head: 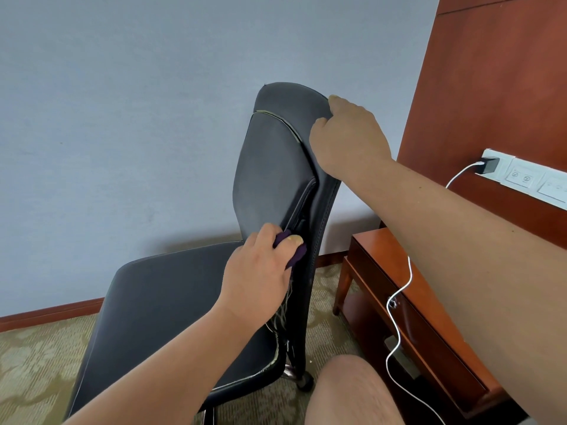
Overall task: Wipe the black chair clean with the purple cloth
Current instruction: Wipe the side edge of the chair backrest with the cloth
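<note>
Bare knee (352,391) at the bottom of the frame sits just beside the black chair (171,302), which stands mid-frame. Left hand (260,271), at centre, has its fingers (293,239) curled tight around the bunched purple cloth (296,254), pressing it into the side edge of the backrest where it meets the seat. Right hand (346,136), upper right of centre, clamps the backrest's top corner, likely steadying the chair against the rubbing.

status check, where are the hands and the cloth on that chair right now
Left hand pressing purple cloth into the lower backrest edge. Right hand gripping the top of the black chair. Nothing in the way; white cable hangs off to the side.
</note>
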Tool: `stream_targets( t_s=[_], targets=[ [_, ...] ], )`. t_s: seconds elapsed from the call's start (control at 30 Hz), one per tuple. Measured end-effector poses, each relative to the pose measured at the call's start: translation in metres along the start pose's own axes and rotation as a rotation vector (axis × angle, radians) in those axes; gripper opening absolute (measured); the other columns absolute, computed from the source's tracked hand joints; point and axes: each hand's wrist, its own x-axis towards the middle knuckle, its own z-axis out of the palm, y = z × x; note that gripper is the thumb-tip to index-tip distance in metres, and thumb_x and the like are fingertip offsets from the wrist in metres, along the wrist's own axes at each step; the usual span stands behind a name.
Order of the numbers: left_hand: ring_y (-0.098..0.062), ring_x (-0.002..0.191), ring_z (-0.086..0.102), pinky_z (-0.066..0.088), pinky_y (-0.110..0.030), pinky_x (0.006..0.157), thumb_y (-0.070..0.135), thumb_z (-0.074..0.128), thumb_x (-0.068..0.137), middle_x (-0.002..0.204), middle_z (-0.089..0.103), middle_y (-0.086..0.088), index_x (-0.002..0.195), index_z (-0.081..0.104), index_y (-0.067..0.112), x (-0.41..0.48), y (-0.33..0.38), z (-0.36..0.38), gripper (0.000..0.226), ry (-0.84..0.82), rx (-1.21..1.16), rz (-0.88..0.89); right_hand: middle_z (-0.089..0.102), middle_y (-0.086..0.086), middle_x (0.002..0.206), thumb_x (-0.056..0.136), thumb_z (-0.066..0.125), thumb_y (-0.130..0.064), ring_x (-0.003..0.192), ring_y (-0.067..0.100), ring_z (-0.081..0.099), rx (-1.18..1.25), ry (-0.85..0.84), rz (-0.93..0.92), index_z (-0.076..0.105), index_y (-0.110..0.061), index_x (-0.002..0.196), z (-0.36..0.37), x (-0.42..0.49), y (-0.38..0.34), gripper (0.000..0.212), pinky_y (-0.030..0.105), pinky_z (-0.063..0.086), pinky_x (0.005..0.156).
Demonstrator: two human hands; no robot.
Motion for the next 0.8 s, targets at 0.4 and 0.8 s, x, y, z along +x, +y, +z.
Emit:
stream_targets(
  t_s=[0.4, 0.8],
  targets=[
    [-0.019, 0.082, 0.056, 0.053, -0.033, 0.061, 0.018, 0.079, 0.068, 0.111, 0.053, 0.001, 0.118, 0.054, 0.029, -0.045, -0.007, 0.037, 0.056, -0.184, 0.044, 0.065, 0.047, -0.001, 0.103, 0.09, 0.037, -0.015, 0.086, 0.023, 0.046, -0.009, -0.006, 0.001, 0.052, -0.017, 0.119, 0.0, 0.0, 0.0, 0.033, 0.032, 0.037, 0.068],
    [-0.023, 0.081, 0.057, 0.053, -0.038, 0.06, 0.017, 0.068, 0.08, 0.109, 0.056, -0.003, 0.115, 0.059, 0.021, -0.005, 0.003, 0.009, 0.037, -0.016, -0.031, 0.034, 0.055, 0.002, 0.114, 0.089, 0.036, -0.016, 0.085, 0.02, 0.048, 0.022, -0.025, 0.009, 0.051, -0.019, 0.112, -0.001, -0.001, 0.001, 0.028, 0.032, 0.037, 0.066]
  ],
)
